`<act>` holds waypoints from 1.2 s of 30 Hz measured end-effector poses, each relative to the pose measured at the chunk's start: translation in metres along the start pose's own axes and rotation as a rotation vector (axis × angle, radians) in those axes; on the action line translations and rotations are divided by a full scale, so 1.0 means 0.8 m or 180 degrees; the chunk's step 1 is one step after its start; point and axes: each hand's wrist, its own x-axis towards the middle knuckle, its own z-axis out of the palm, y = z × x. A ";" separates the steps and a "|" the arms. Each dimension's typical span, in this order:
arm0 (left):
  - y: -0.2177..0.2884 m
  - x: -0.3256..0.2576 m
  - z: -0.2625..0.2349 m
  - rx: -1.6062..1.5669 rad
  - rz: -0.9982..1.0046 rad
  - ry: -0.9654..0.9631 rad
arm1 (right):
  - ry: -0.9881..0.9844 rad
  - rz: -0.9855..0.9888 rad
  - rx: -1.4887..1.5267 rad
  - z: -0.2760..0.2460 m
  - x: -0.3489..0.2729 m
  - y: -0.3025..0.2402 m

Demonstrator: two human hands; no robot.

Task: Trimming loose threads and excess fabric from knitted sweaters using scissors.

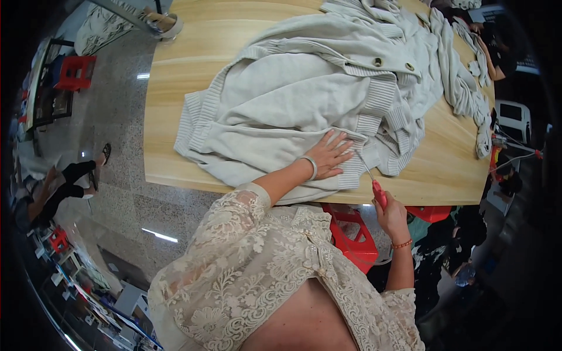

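A cream knitted cardigan lies spread and folded over the wooden table, with ribbed edges and dark buttons. My left hand rests flat on its near part, fingers spread, pressing beside a ribbed cuff. In my closed right hand, at the table's front edge, is a red-handled tool with a thin metal shaft. The shaft points away from me and reaches the knit at the ribbed cuff, just right of my left fingertips. What shape its tip has is hidden or too small to tell.
More cream knitwear is heaped along the right side of the wooden table. Red plastic stools stand under the near edge. Another person sits at the left. Across the table, a pale piece of equipment stands on the right.
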 end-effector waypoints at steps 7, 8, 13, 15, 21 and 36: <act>-0.012 -0.095 -0.069 0.0087 -0.0541 -0.0003 | 0.0085 -0.0454 0.0451 0.022 -0.003 -0.053; -0.023 -0.124 -0.087 0.0221 -0.0763 0.0286 | 0.0093 -0.0439 0.0464 0.027 -0.002 -0.057; -0.074 -0.226 -0.149 0.0998 -0.1784 0.0201 | -0.0181 -0.0935 0.0335 0.038 0.027 -0.106; -0.082 -0.241 -0.153 0.0604 -0.1700 0.0080 | -0.0402 -0.1092 0.0236 0.033 0.041 -0.141; -0.102 -0.251 -0.161 -0.1827 -0.1992 0.1824 | -0.0377 -0.1699 0.0376 0.043 0.077 -0.237; -0.120 -0.277 -0.146 -0.4072 -0.2752 0.3105 | -0.0208 -0.1261 0.0355 0.073 0.081 -0.276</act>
